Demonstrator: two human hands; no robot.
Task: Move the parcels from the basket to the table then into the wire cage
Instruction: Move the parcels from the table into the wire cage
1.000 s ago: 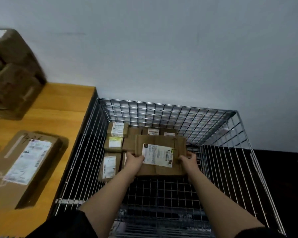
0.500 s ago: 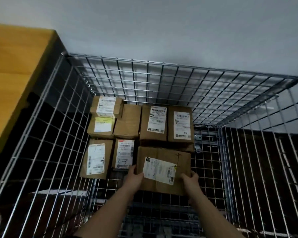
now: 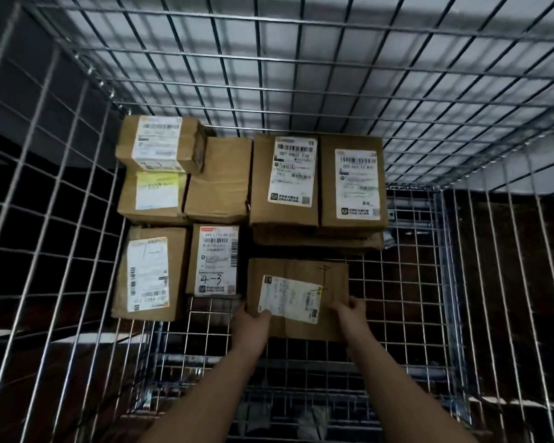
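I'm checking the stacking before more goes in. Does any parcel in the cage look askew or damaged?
The plain brown parcel in the back row looks creased and dented on top. The small parcel at the back left sits slightly skewed on the one below. The rest lie flat.

Both bare forearms outstretched, left hand [image 3: 251,321] and right hand [image 3: 349,316] level, thumbs uppermost, fingers curled in a grip.

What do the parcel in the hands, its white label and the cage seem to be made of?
Held parcel: apparently brown corrugated cardboard, matte, with creases and a pen mark on top. Its label: seemingly white paper with dark print, slightly glossy. Wire cage: seemingly metal wire in a grid, silvery, catching bright highlights.
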